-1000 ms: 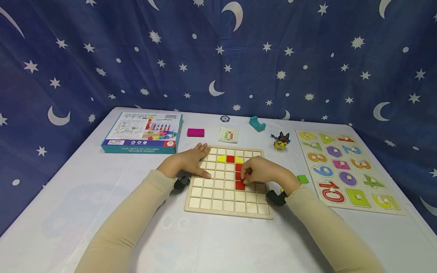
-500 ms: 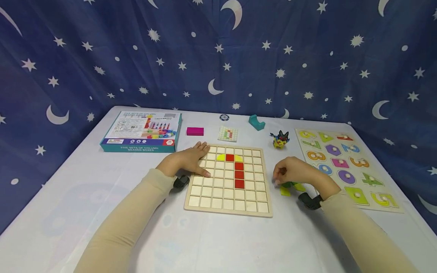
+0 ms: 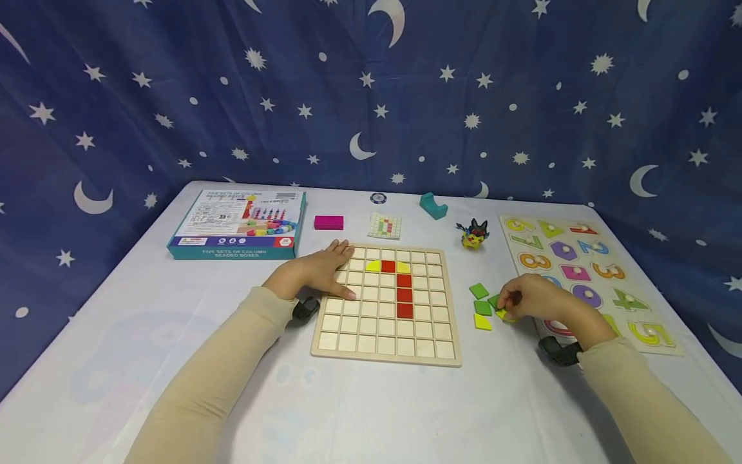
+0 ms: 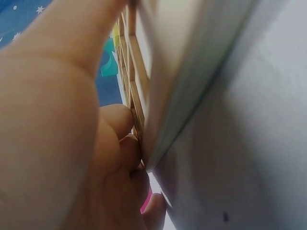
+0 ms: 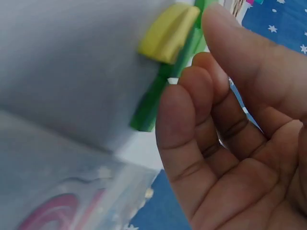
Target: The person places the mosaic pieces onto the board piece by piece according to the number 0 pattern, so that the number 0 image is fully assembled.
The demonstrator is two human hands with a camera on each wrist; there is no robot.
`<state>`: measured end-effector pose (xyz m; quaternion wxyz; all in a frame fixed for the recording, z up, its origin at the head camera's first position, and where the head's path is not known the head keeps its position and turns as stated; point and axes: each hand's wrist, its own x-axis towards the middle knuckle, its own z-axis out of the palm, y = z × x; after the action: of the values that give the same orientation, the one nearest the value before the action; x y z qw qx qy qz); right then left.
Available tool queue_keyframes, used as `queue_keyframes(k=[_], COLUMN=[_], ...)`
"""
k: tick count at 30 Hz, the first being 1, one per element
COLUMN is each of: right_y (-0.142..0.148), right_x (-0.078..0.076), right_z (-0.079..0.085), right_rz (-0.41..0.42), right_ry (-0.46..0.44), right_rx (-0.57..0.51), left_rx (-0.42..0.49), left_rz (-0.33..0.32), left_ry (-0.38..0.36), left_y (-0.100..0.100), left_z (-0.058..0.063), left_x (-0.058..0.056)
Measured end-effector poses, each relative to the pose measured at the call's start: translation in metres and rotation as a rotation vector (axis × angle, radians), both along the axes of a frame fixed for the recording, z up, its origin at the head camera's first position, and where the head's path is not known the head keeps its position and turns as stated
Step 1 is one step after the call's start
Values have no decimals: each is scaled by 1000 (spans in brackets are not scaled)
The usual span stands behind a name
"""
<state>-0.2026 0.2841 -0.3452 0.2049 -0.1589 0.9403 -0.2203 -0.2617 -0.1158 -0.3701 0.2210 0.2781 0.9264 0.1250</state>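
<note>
My left hand lies spread on the left edge of the gridded wooden board, its thumb over the squares. The left wrist view shows its fingers along the board's side. Set in the board are three red square tiles in a column, another red tile above and two yellow rounded tiles. Right of the board, my right hand has bent fingers at a rounded yellow tile. Its index fingertip is hidden, so I cannot tell whether it pinches the tile. Green tiles and a yellow square lie beside it.
A number puzzle board lies right, partly under the right forearm. Along the back are a boxed toy set, a magenta block, a small pattern card, a teal block and a small figurine.
My right hand has left the red tile column and moved right to the loose tiles, then slightly farther right, uncovering green and yellow ones. My left hand has stayed on the board.
</note>
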Motion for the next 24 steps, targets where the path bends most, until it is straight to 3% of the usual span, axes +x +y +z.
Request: queue_keyframes(k=[10,24], right_y=[1,-6], right_x=[4,10], right_z=[-10,-9], right_rz=[-31,-42], right_ry=[18,18], right_rx=[3,40], left_rx=[-4,4], left_rz=[6,-9], left_ry=[-4,10], left_y=[0,0], left_z=[0,0], left_x=[0,0])
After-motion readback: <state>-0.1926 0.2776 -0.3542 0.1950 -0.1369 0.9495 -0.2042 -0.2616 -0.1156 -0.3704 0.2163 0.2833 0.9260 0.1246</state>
